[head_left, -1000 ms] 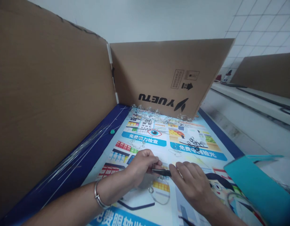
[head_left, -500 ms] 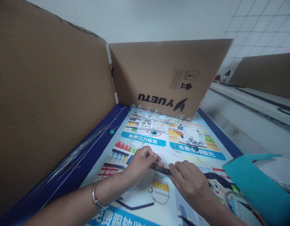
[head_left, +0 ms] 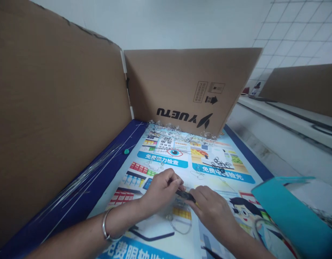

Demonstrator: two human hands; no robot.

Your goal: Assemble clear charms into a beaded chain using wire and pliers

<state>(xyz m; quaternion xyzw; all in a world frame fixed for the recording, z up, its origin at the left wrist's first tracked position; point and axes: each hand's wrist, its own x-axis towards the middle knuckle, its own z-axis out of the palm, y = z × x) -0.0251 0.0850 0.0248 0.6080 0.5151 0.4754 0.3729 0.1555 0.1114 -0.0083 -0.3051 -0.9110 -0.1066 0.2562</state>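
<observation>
My right hand (head_left: 211, 208) is wrapped round what look like pliers, and their dark jaws (head_left: 185, 195) point left toward my other hand. My left hand (head_left: 166, 187) is closed in a pinch right at the tip of the jaws; what its fingers hold is too small and hidden to make out. Below both hands, a thin wire loop (head_left: 180, 232) with a small clear bead lies over the printed sheet (head_left: 155, 225). A silver bangle (head_left: 104, 226) circles my left wrist.
Long thin wires (head_left: 87, 180) lie along the blue left edge. Clear beaded pieces (head_left: 168, 127) line the back, by a cardboard panel (head_left: 193, 72). Black loops (head_left: 221, 166) lie right of centre. A teal box (head_left: 292, 212) stands at the right; a green lump (head_left: 126, 151) sits left.
My right hand has turned a little and drawn slightly left and down, bringing the pliers closer to my left hand. The whole view has shifted slightly.
</observation>
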